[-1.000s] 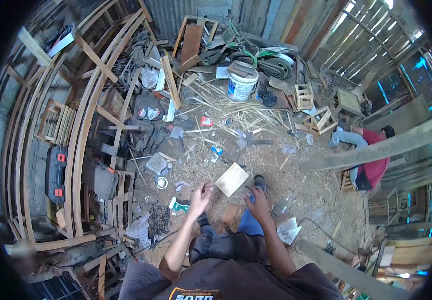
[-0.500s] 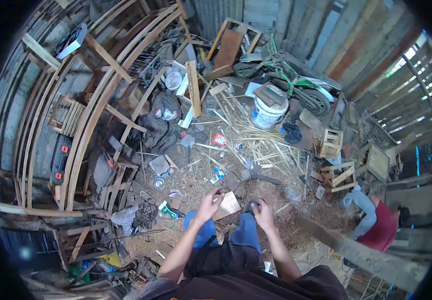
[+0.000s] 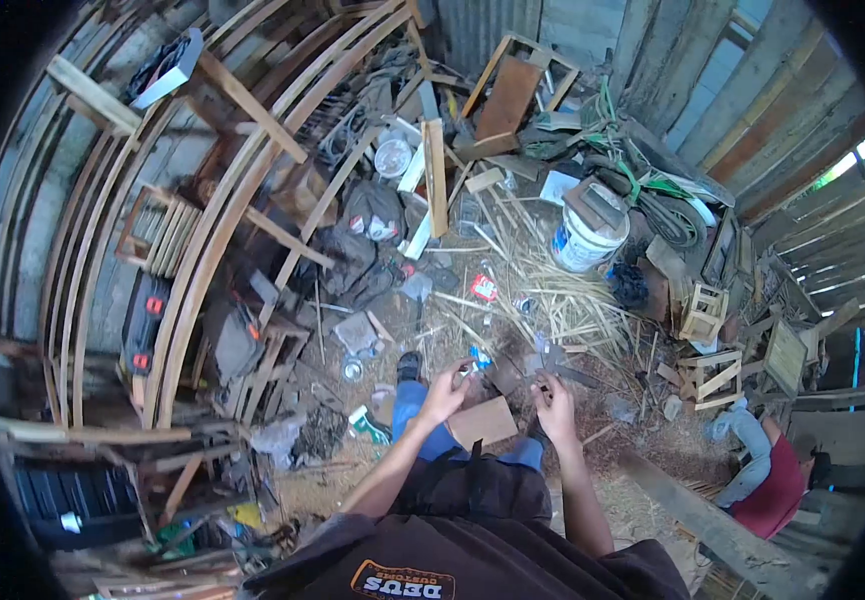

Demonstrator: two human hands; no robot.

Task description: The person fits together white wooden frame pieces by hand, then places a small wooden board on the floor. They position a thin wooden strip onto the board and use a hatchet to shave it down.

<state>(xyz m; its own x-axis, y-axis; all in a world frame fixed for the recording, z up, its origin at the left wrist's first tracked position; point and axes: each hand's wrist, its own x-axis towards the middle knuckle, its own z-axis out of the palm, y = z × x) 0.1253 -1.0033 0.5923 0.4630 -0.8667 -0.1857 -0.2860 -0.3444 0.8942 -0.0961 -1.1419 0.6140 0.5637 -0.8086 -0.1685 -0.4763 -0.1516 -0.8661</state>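
Observation:
My left hand (image 3: 446, 396) is raised over my left knee, thumb and fingers curled together close to a blue-and-white wrapper (image 3: 479, 359) that lies beyond it on the ground. My right hand (image 3: 556, 410) hovers above my right knee with bent fingers drawn together. I cannot tell what either hand holds. Between the hands a flat light-brown wooden board (image 3: 486, 422) rests across my lap, in front of the dark apron. Past my right fingertips lies a grey flat scrap (image 3: 543, 358) on the floor.
A white bucket (image 3: 585, 243) with pieces on its lid stands ahead, beside scattered wood strips (image 3: 578, 310). A green-and-white motorbike (image 3: 668, 200) leans behind it. Small wooden frames (image 3: 713, 378), a plank (image 3: 728, 525) and a crouching person (image 3: 775, 485) are at right; wooden racks (image 3: 188, 300) at left.
The view has swung left, so the surroundings sit farther right. Both hands are a little farther forward, the board appears at a different angle, and a dark shoe shows beyond my left knee.

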